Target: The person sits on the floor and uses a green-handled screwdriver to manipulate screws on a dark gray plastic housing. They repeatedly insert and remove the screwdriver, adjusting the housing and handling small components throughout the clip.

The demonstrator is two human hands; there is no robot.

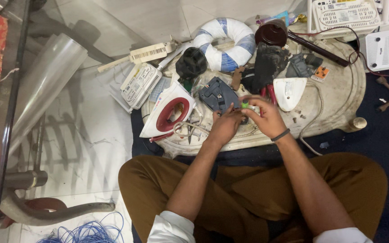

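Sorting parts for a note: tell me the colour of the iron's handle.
Dark red, on a white iron; the head view shows it.

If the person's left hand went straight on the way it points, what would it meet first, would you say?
Probably the dark grey plastic housing, which lies just beyond the left hand on the round tray; depth is hard to judge.

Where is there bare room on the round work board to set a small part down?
The round board is freest on its right side, between the white triangular cover and the rim, with only a cable and small bits there. It is crowded from the red and white iron past the grey iron base to both hands, left hand and right hand.
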